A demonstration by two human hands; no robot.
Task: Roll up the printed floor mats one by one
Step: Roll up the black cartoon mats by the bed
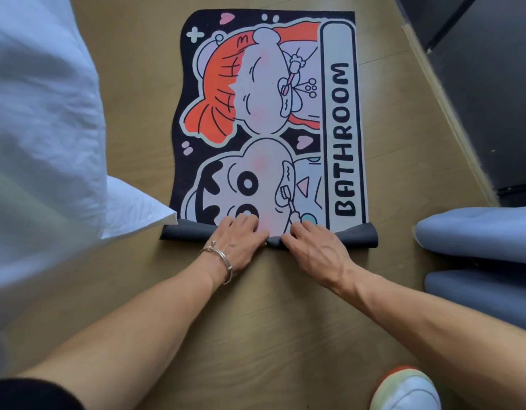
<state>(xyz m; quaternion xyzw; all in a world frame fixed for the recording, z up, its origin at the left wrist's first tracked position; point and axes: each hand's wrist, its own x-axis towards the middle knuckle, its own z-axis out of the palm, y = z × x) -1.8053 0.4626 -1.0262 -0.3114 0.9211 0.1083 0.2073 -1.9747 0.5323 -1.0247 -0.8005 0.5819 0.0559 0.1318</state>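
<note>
A printed floor mat point(264, 113) with two cartoon faces and the word BATHROOM lies flat on the wooden floor, stretching away from me. Its near edge is folded over into a short grey roll point(185, 232) that shows the plain backing. My left hand point(238, 238) and my right hand point(312, 241) sit side by side at the middle of that roll, fingers curled over it and pressing on the printed face. Two rolled grey mats point(477, 232) point(480, 294) lie to the right.
White bedding point(43, 137) hangs at the left, one corner touching the roll's left end. A dark cabinet with a pale skirting strip point(451, 113) runs along the right. My shoe point(406, 389) is at the bottom right.
</note>
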